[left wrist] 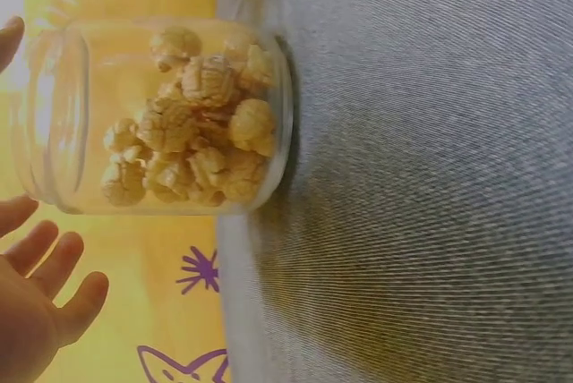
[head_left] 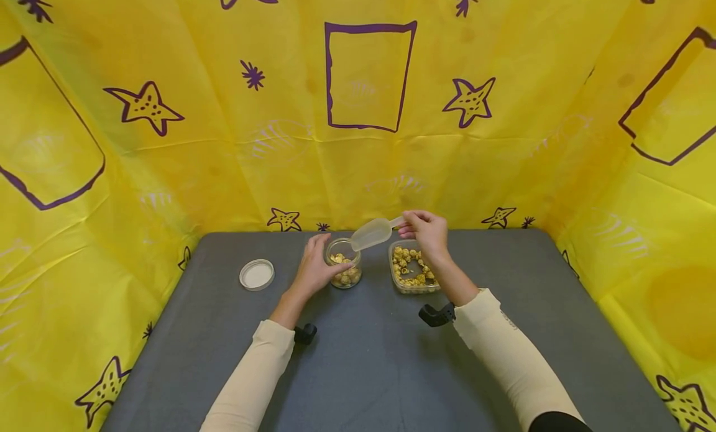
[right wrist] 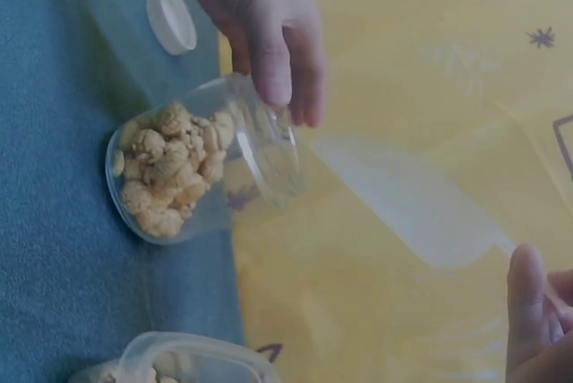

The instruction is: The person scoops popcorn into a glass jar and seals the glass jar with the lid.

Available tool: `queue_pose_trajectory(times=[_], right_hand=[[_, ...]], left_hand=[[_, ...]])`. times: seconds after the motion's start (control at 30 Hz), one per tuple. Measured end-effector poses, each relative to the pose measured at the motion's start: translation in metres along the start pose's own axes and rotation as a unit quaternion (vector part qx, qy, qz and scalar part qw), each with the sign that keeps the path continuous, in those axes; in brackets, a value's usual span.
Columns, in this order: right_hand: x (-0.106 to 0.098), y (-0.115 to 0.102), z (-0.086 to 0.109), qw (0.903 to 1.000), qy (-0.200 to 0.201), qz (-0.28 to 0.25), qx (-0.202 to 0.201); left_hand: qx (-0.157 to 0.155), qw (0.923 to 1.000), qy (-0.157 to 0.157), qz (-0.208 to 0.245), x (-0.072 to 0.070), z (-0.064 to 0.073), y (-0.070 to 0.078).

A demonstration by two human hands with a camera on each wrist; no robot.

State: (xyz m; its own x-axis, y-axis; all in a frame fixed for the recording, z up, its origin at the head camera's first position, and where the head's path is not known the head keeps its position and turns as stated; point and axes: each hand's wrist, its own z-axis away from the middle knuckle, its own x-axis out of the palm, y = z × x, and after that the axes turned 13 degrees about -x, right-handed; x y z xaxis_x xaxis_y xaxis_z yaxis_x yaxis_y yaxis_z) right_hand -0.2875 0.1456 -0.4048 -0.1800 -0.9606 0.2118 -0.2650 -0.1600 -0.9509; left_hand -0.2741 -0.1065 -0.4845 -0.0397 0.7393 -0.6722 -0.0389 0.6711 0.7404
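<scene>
An uncapped clear jar (head_left: 358, 269) stands upright on the table, partly filled with caramel popcorn (left wrist: 192, 128). My left hand (head_left: 314, 267) holds it near the rim, thumb on the near side and fingers on the far left. My right hand (head_left: 427, 233) pinches the thin handle of a translucent plastic scoop (head_left: 371, 234). The scoop tilts down to the left, its tip at the jar's mouth; no popcorn shows in it in the right wrist view (right wrist: 412, 208).
Right of the jar sits a clear plastic container (head_left: 393, 275) with more popcorn, partly behind my right hand. A white round lid (head_left: 257, 275) lies left of the jar. Yellow patterned cloth (head_left: 369, 171) borders the grey table (head_left: 358, 357) at the back and sides.
</scene>
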Motion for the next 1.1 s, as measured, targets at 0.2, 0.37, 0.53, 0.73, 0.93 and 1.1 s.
queue_pose_trajectory(times=[0.2,0.37,0.53,0.73,0.93,1.1], right_hand=[[-0.01,-0.006,-0.003,0.9998,0.011,-0.018,0.0],[-0.017,-0.011,-0.004,0.9996,0.021,-0.021,-0.003],[-0.026,-0.015,-0.005,0.999,0.037,-0.026,-0.008],[-0.039,-0.018,-0.006,0.9978,0.055,-0.031,-0.02],[-0.051,-0.019,-0.005,0.9969,0.065,-0.04,-0.022],[-0.062,-0.019,-0.004,0.9951,0.077,-0.06,-0.016]], left_hand=[[0.012,0.9998,0.007,0.015,-0.003,-0.001,0.008],[0.025,0.9995,0.009,0.02,-0.004,-0.002,0.015],[0.036,0.9977,0.018,0.055,-0.002,0.0,0.023],[0.052,0.9961,0.007,0.071,-0.003,0.004,0.036],[0.065,0.9959,0.002,0.063,0.001,0.007,0.048],[0.07,0.995,-0.007,0.07,0.007,0.009,0.058]])
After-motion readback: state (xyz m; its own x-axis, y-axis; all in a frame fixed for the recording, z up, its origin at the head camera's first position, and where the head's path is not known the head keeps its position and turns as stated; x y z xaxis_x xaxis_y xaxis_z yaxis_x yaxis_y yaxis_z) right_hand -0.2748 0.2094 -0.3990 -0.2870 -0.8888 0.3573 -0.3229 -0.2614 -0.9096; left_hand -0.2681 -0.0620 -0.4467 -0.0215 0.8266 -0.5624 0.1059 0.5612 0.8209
